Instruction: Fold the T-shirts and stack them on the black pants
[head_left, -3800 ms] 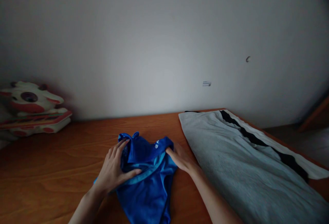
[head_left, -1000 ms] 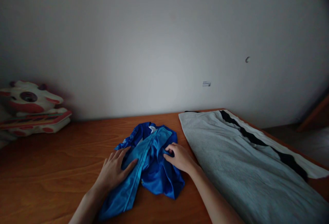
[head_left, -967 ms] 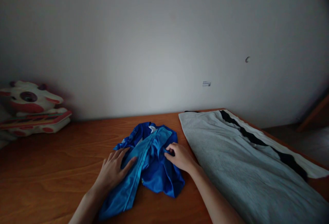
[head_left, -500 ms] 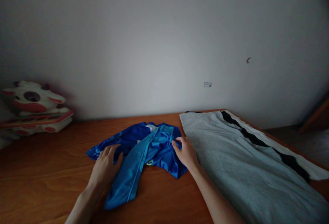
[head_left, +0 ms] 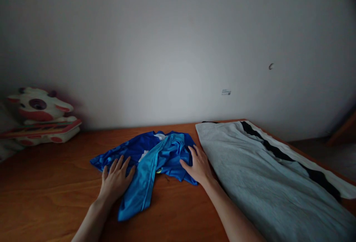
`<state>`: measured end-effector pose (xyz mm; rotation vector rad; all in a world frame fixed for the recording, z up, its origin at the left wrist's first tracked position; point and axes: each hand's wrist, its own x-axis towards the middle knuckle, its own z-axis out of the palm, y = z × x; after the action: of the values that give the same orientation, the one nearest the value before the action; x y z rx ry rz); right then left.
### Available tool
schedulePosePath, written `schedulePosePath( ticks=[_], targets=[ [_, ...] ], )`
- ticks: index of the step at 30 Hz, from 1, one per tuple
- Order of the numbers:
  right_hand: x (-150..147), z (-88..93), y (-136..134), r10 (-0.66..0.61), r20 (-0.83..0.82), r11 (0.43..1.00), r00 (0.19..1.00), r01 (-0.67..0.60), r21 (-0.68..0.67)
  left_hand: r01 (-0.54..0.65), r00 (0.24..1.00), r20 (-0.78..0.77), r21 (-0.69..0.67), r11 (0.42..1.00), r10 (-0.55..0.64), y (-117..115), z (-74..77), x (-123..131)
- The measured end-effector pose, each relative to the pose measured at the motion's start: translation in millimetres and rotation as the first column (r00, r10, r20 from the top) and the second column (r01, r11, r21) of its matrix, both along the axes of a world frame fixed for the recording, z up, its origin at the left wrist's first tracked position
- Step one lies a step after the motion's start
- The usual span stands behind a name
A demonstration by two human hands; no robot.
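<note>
Fingers (head_left: 119, 162) spread, the left hand (head_left: 114, 180) touches the left part of a shiny blue garment (head_left: 151, 164) and the right hand (head_left: 199, 165), fingers likewise apart, its right end. Crumpled, the garment lies on a wooden tabletop (head_left: 178, 212), left of a grey cloth (head_left: 239, 168) with a black band (head_left: 278, 152).

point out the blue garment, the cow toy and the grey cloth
Blue garment (head_left: 148, 166): head view, on the lighter blue strip across its middle.
Cow toy (head_left: 36, 115): head view, on the red patch low on its face.
Grey cloth (head_left: 258, 171): head view, on the grey middle part.
</note>
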<state>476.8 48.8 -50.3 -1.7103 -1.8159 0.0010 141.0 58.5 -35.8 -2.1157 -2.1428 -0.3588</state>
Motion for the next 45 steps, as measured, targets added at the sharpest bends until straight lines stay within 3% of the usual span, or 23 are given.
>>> schedulePosePath(
  ticks=[2, 5, 8, 10, 12, 13, 15, 18, 22, 23, 25, 27, 28, 29, 32, 34, 36, 39, 42, 45],
  targets=[
    [1, 5.1, -1, -0.002, 0.002, 1.000, 1.000, 0.002, 0.018, 0.008, 1.000, -0.002, 0.080, 0.997, -0.008, 0, 6.6, 3],
    [3, 8.7, -1, 0.067, -0.049, 0.997, 0.997, -0.068, -0.022, 0.153, 0.987, 0.024, 0.122, 0.981, -0.157, -7, 18.6, 11],
    [6, 7.3, 4, 0.064, -0.318, 0.998, 0.946, -0.064, 0.009, 0.262, 0.964, 0.016, 0.110, 0.959, -0.265, -14, 21.9, 18],
    [9, 6.5, 10, 0.010, -0.638, 1.000, 0.770, 0.011, 0.029, 0.307, 0.950, 0.030, 0.100, 0.946, -0.311, -15, 18.2, 20],
    [12, 7.0, 17, -0.030, -0.867, 0.998, 0.497, 0.066, 0.003, 0.338, 0.932, 0.098, 0.113, 0.934, -0.349, -11, 13.7, 19],
    [13, 7.7, 20, -0.040, -0.922, 0.997, 0.384, 0.071, -0.014, 0.340, 0.921, 0.153, 0.134, 0.931, -0.359, -9, 12.7, 18],
    [17, 9.8, 24, -0.043, -0.963, 0.998, 0.264, 0.050, -0.031, 0.308, 0.885, 0.300, 0.196, 0.931, -0.356, -7, 15.0, 18],
    [25, 14.8, 22, -0.023, -0.987, 1.000, 0.158, -0.011, -0.025, 0.194, 0.760, 0.582, 0.221, 0.956, -0.289, -9, 28.8, 19],
    [41, 24.4, 16, -0.036, -0.998, 0.960, -0.046, -0.278, -0.022, 0.049, 0.368, 0.922, 0.112, 0.992, -0.122, -17, 50.5, 18],
    [44, 26.5, 15, -0.041, -0.998, 0.934, -0.047, -0.355, -0.022, 0.050, 0.274, 0.958, 0.073, 0.996, -0.085, -18, 53.8, 16],
    [43, 28.7, 16, -0.030, -0.999, 0.903, 0.038, -0.428, -0.044, 0.121, 0.150, 0.989, -0.009, 0.993, -0.010, -19, 56.8, 14],
    [37, 27.4, 17, -0.009, -0.981, 0.926, 0.194, -0.368, -0.081, 0.181, 0.128, 0.992, -0.035, 0.983, 0.011, -18, 54.9, 12],
    [32, 25.5, 17, 0.005, -0.955, 0.949, 0.295, -0.303, -0.089, 0.176, 0.174, 0.985, -0.013, 0.984, -0.018, -16, 52.1, 13],
    [27, 23.1, 15, 0.024, -0.911, 0.969, 0.413, -0.235, -0.081, 0.158, 0.270, 0.960, 0.027, 0.987, -0.070, -15, 48.3, 13],
    [17, 16.3, 4, 0.117, -0.603, 0.991, 0.789, -0.132, 0.020, 0.187, 0.637, 0.736, 0.137, 0.973, -0.226, -10, 31.7, 14],
    [15, 14.4, -3, 0.132, -0.335, 0.991, 0.933, -0.125, 0.045, 0.255, 0.803, 0.523, 0.130, 0.958, -0.285, -8, 19.1, 13],
    [15, 14.3, -8, 0.115, -0.159, 0.993, 0.981, -0.115, 0.009, 0.279, 0.897, 0.329, 0.098, 0.955, -0.296, -7, 8.4, 12],
    [15, 12.9, -8, 0.127, -0.101, 0.989, 0.987, -0.134, -0.068, 0.260, 0.951, 0.158, 0.055, 0.964, -0.265, -9, 0.0, 10],
    [13, 6.4, 1, 0.179, -0.297, 0.979, 0.938, -0.199, -0.039, 0.248, 0.962, 0.109, 0.046, 0.968, -0.252, -10, -0.8, 10],
    [17, -0.2, 15, 0.129, -0.651, 0.991, 0.748, -0.122, 0.056, 0.231, 0.968, 0.084, 0.057, 0.971, -0.235, -11, 0.5, 10]
  ],
)
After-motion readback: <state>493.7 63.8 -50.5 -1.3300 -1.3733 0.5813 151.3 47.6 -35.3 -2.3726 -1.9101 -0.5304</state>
